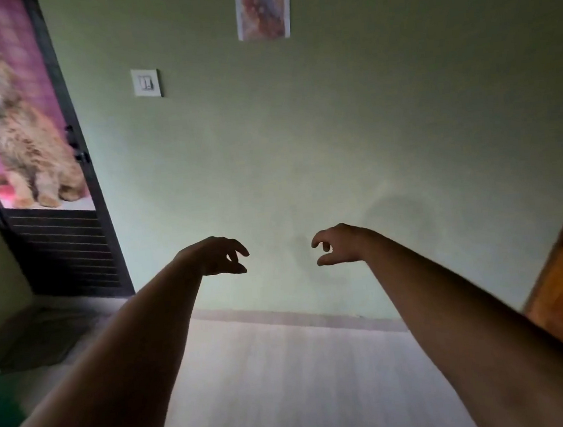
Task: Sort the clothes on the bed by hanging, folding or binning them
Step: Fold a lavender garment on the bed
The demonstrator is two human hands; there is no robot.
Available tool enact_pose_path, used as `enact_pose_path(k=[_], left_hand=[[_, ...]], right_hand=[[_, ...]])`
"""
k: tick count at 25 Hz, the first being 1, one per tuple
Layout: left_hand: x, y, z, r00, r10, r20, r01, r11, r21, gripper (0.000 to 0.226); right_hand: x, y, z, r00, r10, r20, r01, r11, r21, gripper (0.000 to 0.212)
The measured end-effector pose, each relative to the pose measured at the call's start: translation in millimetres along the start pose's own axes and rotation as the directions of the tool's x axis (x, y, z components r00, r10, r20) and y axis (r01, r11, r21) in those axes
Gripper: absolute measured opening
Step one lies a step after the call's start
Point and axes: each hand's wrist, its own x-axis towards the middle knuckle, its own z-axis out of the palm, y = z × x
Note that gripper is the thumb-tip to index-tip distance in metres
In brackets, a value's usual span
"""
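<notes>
Before the green wall (335, 139) | left hand (220, 257): fingers loosely curled, empty; right hand (339, 244) likewise; both dim

The door (38, 161) stands left, the switch (146, 83) right of it on the wall (369, 136).

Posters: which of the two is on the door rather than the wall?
The large pink poster of a fluffy cat, at the left, on the dark door. The smaller poster hangs on the green wall, cut off by the top edge.
</notes>
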Motion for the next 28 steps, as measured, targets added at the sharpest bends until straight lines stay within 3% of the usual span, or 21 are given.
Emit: enact_pose_path(k=[6, 15, 22, 28], left_hand=[[120, -55, -28, 0.985, -0.148, 0.092, 0.137, 0.984, 0.113, 0.037], [219, -160, -92, 0.933, -0.358, -0.038, 0.36, 0.93, 0.075, 0.044], [200, -303, -118, 0.829, -0.541, -0.141, 0.549, 0.836, 0.025, 0.048], [162, -454, -173, 0.643, -0.736, -0.212, 0.728, 0.674, -0.128, 0.046]], right_hand=[[154, 25, -23, 0.984, -0.15, 0.101, 0.157, 0.985, -0.067, 0.045], [381, 11, -76, 0.935, -0.345, 0.086, 0.352, 0.932, -0.086, 0.054], [536, -119, -56, 0.814, -0.562, 0.148, 0.58, 0.802, -0.14, 0.057], [656, -305, -68, 0.613, -0.756, 0.23, 0.786, 0.556, -0.27, 0.065]])
